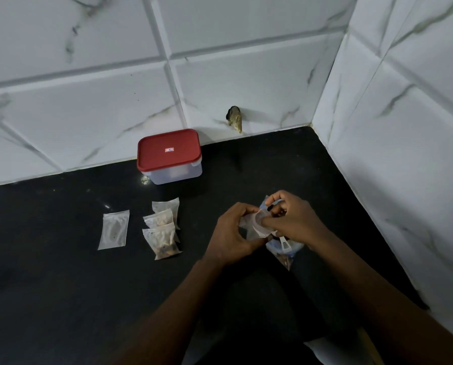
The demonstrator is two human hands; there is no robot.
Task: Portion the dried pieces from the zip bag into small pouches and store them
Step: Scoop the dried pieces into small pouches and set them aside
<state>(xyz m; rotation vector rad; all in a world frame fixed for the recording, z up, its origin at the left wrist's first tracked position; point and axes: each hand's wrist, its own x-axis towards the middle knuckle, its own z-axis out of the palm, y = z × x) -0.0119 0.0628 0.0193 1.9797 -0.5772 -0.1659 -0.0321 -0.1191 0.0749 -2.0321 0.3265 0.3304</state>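
My left hand [230,233] holds a small clear pouch [255,227] by its mouth above the black counter. My right hand [294,217] pinches dried pieces at the pouch's opening, fingers curled. Under both hands lies the zip bag [286,252] with a white slider and brown dried pieces inside; it is mostly hidden. Three filled pouches [163,227] lie stacked to the left. An empty flat pouch [114,229] lies further left.
A clear plastic box with a red lid [169,156] stands shut at the back by the tiled wall. A hole in the wall tile [234,119] is to its right. Tiled walls [394,154] close off the back and the right of the black counter [75,285].
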